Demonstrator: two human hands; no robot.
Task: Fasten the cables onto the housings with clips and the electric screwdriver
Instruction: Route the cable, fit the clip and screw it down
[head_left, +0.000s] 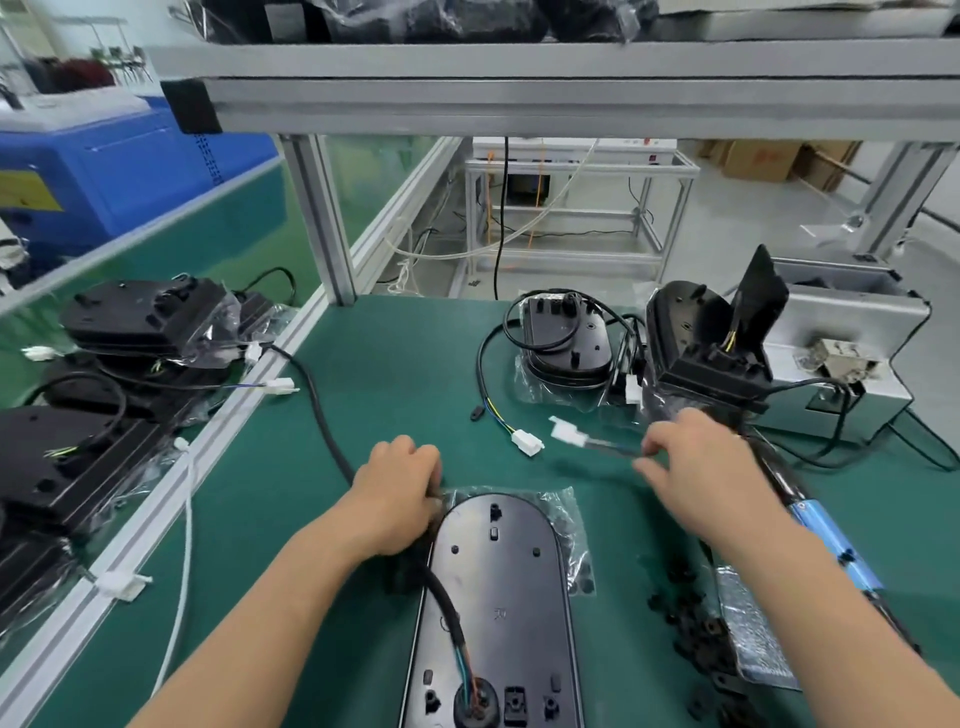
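Housing (498, 587) lies flat on its plastic bag (566, 519) at the middle of the tabletop's (363, 415) near edge. It looks like a rigid, light black shell that may slide on the film, so steady it by the rim. Its cable (448, 603) rises from the near end and runs up the left side into your left hand (397, 493), whose fingers curl round it. The sheath looks stiff and springy, so hold it close to where a clip will sit. Your right hand (696, 467) pinches a thin, blurred lead behind its white connector (567, 432). Clips (696, 639) and electric screwdriver (831, 540) lie toward the near right corner.
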